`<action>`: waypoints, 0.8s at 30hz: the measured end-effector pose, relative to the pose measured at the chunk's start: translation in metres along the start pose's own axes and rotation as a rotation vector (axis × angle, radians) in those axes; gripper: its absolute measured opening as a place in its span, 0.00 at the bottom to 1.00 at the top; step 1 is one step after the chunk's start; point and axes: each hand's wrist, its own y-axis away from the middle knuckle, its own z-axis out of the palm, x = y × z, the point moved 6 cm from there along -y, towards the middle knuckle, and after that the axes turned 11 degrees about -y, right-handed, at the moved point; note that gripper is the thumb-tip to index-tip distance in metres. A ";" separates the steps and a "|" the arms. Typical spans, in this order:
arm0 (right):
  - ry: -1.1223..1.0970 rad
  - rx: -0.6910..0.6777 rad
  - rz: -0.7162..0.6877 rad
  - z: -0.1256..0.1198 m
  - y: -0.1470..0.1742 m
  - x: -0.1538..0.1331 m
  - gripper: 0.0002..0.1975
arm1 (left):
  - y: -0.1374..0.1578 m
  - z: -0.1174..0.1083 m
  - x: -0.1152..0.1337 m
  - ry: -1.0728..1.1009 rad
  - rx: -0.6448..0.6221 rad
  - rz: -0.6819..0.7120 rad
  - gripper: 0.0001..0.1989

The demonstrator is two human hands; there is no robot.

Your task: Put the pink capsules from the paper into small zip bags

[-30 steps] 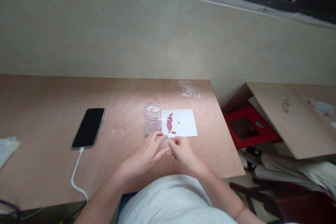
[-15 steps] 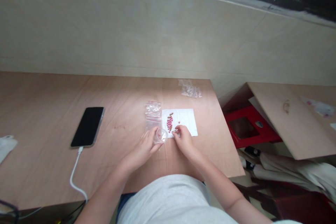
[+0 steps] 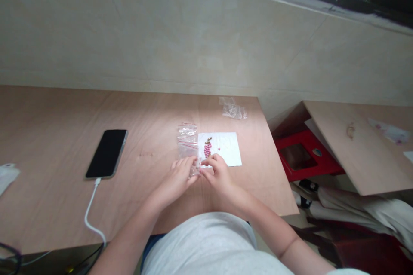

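Note:
A small clear zip bag is in my left hand, its fingers closed on the near side of the plastic. My right hand is at the bag's right edge, thumb and fingers pinched together; what lies between them is too small to make out. Just beyond, a white sheet of paper carries a cluster of pink beads or pills and several gold-brown capsules. One pink bead lies apart on the paper. More flat zip bags overlap left of the paper.
Further clear bags lie near the table's back right corner. A black phone with a white cable is on the left. To the right stand another wooden table and a red box; another person's legs show below.
My right hand has moved left from the paper to the bag in my left hand. The bag's rounded opening now looks narrower and partly covered by fingers.

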 end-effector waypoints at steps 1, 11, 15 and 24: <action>0.004 -0.009 -0.002 0.001 -0.001 0.001 0.05 | 0.000 0.000 0.000 -0.005 -0.001 0.003 0.20; 0.297 0.158 0.151 -0.039 -0.035 0.086 0.07 | 0.000 -0.003 -0.005 0.001 -0.038 -0.021 0.19; 0.255 0.178 0.179 -0.041 -0.038 0.082 0.04 | -0.001 -0.004 -0.006 -0.007 -0.041 -0.031 0.18; -0.123 -0.085 0.117 0.001 -0.012 0.010 0.05 | -0.002 -0.003 -0.001 -0.015 -0.027 -0.062 0.16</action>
